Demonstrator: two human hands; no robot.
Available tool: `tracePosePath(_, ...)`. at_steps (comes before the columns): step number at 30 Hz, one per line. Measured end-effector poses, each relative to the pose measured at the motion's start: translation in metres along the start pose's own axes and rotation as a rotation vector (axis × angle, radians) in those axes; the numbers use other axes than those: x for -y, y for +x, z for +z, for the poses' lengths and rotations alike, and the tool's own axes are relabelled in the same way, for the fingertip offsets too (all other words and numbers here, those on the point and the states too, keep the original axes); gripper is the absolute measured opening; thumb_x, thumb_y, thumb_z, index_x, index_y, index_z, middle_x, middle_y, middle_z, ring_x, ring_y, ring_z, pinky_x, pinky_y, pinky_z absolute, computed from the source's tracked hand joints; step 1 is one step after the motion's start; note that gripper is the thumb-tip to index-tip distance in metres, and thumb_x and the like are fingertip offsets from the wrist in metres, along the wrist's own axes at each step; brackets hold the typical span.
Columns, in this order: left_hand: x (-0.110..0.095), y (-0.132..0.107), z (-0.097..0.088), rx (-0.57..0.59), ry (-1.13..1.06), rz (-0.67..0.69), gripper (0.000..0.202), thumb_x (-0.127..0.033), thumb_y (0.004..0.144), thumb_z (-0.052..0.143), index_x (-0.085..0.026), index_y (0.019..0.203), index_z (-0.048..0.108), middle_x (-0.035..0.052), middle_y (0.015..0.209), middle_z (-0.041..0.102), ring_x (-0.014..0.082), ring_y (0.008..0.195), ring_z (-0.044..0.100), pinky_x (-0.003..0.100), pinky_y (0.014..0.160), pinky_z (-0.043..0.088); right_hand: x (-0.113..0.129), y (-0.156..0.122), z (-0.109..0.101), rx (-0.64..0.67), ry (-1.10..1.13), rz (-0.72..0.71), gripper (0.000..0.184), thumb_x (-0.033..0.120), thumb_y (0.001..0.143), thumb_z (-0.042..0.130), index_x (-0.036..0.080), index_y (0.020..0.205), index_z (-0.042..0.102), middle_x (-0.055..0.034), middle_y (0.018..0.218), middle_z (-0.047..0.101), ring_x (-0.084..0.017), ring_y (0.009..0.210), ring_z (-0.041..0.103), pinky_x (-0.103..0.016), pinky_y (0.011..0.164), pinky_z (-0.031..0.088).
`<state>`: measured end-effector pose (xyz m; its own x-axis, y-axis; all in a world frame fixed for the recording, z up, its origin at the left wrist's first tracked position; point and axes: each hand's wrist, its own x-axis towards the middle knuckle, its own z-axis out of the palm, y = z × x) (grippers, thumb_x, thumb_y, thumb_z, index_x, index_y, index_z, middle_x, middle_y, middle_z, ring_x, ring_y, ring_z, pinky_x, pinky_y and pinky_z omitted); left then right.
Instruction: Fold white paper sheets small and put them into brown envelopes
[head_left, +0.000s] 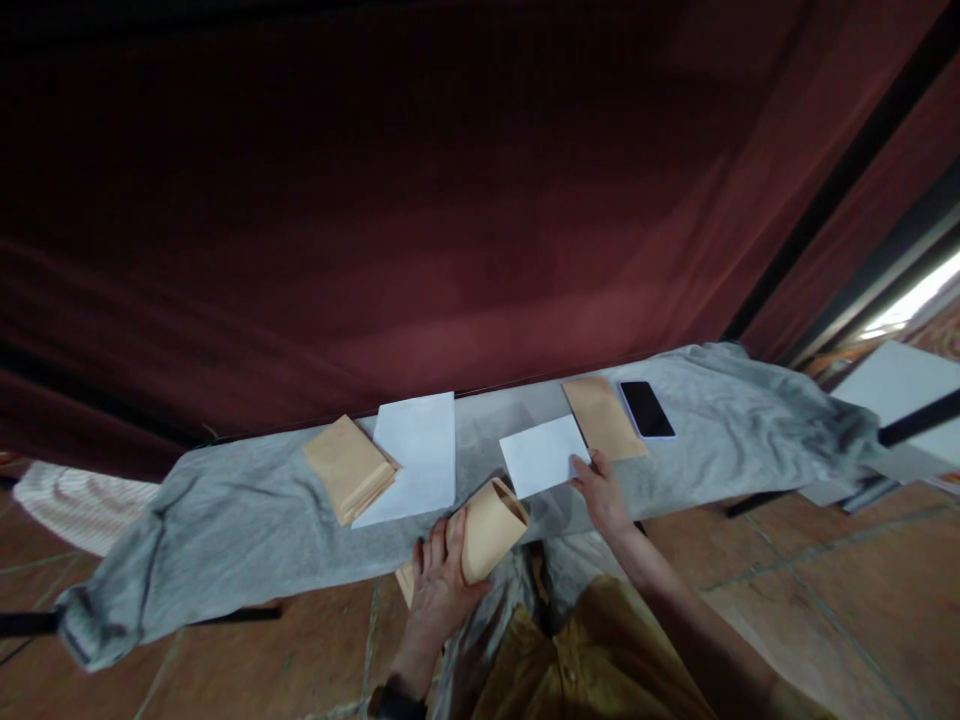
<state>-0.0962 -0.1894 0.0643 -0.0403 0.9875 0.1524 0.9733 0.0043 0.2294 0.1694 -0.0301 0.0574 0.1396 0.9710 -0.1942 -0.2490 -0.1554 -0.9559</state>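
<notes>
My left hand (439, 580) grips a tan envelope (491, 525), squeezed so that its mouth gapes toward the table. My right hand (600, 490) rests its fingertips on the near corner of a folded white sheet (541, 455) lying on the grey cloth (225, 520). Just behind the right hand, another tan envelope (604, 417) lies flat. A stack of tan envelopes (349, 467) sits to the left, beside a larger white sheet (416, 455).
A black phone (646, 409) lies face up right of the flat envelope. A dark red curtain (375, 220) hangs behind the cloth-covered surface. White boards (896, 385) stand at the far right over a tiled floor (825, 580).
</notes>
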Motion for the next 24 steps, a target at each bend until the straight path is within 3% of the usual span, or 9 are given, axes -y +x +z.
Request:
tracePosePath(5, -0.002, 0.001, 0.006, -0.008, 0.020, -0.038, 0.112, -0.027, 0.071, 0.075, -0.024, 0.163, 0.012, 0.0154, 0.148, 0.048, 0.0354, 0.138, 0.044, 0.056, 0.116, 0.028, -0.013, -0.023, 0.014, 0.014, -0.089, -0.063, 0.048, 0.065, 0.073, 0.068, 0.024, 0.094, 0.057, -0.0015, 0.084, 0.066, -0.019, 0.077, 0.062, -0.030, 0.064, 0.053)
tracePosePath(12, -0.002, 0.001, 0.010, -0.006, 0.026, -0.050, 0.109, -0.027, 0.073, 0.075, -0.022, 0.162, 0.013, 0.0171, 0.148, 0.048, 0.0358, 0.140, 0.042, 0.058, 0.117, 0.025, -0.007, -0.023, -0.017, 0.177, -0.269, -0.059, 0.045, 0.061, 0.076, 0.065, 0.021, 0.097, 0.069, -0.0038, 0.083, 0.071, -0.021, 0.071, 0.063, -0.032, 0.059, 0.055)
tracePosePath(17, -0.006, 0.006, 0.007, -0.003, 0.028, -0.009, 0.108, -0.026, 0.070, 0.076, -0.021, 0.160, 0.017, 0.0180, 0.148, 0.047, 0.0373, 0.142, 0.039, 0.060, 0.119, 0.021, -0.001, -0.008, -0.029, 0.298, -0.388, -0.051, 0.033, 0.052, 0.076, 0.064, 0.020, 0.084, 0.072, 0.0000, 0.066, 0.066, -0.016, 0.054, 0.057, -0.029, 0.053, 0.049)
tracePosePath(24, -0.022, 0.020, -0.001, 0.000, -0.006, 0.041, 0.113, -0.024, 0.068, 0.077, -0.024, 0.161, 0.012, 0.0164, 0.149, 0.046, 0.0379, 0.143, 0.038, 0.065, 0.119, 0.018, -0.013, -0.016, -0.008, 0.358, -0.464, -0.061, 0.038, 0.055, 0.082, 0.055, 0.021, 0.068, 0.066, -0.0011, 0.063, 0.062, -0.019, 0.064, 0.059, -0.032, 0.065, 0.050)
